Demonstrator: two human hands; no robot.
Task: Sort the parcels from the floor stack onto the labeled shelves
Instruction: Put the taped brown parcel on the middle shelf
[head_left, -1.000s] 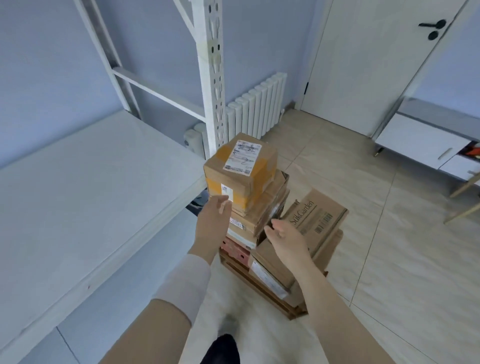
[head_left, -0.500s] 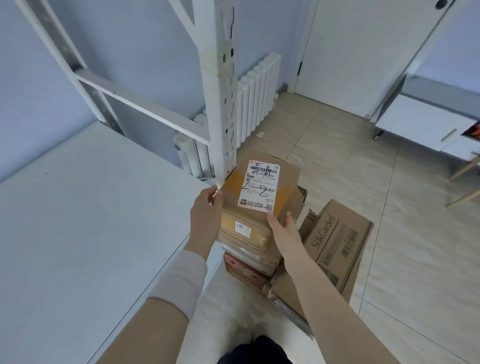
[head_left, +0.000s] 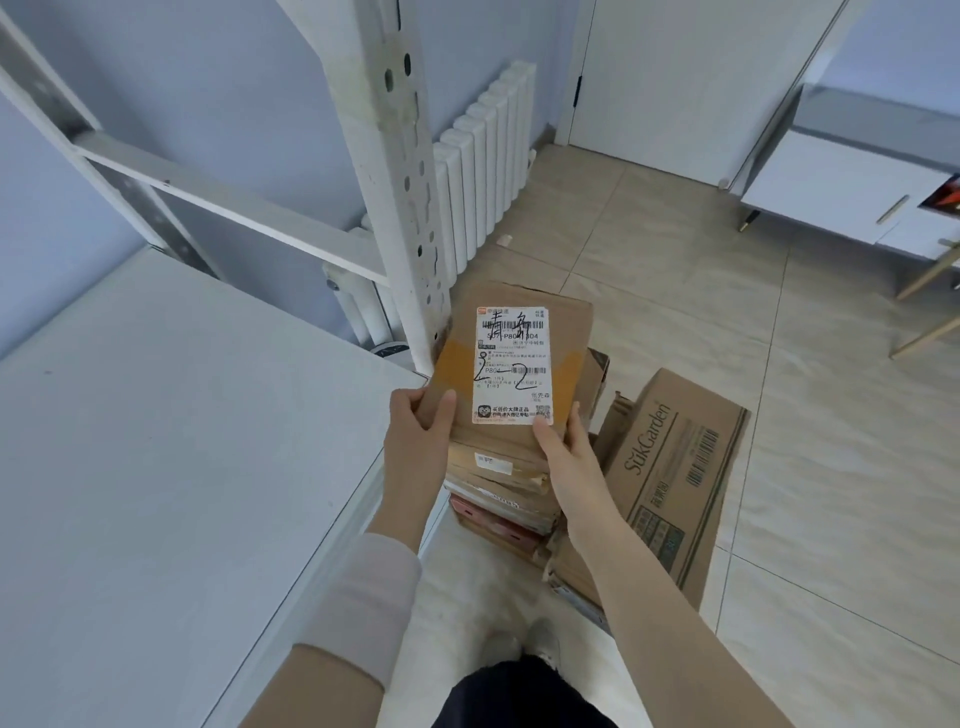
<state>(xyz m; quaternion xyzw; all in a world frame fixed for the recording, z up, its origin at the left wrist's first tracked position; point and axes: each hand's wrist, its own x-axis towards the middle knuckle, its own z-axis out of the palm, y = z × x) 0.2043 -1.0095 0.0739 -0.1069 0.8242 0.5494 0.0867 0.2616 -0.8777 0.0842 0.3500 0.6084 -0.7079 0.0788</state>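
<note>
A person looks down past their own dark trousers (head_left: 519, 696) and two outstretched arms, the left in a pale sleeve (head_left: 363, 608). The left hand (head_left: 415, 441) grips the near left corner of a brown cardboard parcel (head_left: 569, 332), thumb on top and fingers curled round the edge. The right hand (head_left: 569, 457) grips the near right corner, with its thumb pressed on the lower edge of a white shipping label (head_left: 511, 364) (printed barcodes, with large handwritten marks over them). The parcel is held level, label up, directly above the floor stack (head_left: 498, 499) of flat cardboard parcels and just beside the right edge of a wide white shelf (head_left: 156, 441) that fills the left side. To the right of the stack, a larger box printed "SukGarden" (head_left: 675, 478) lies on the beige tiled floor (head_left: 779, 364). Beyond the parcel rises the shelf's white perforated upright post (head_left: 395, 182), with a white crossbar (head_left: 223, 202) running off to the left. Farther back, a white radiator (head_left: 488, 156) stands against the pale blue wall, then a white door (head_left: 675, 78), and a low white cabinet (head_left: 857, 182) at far right.
</note>
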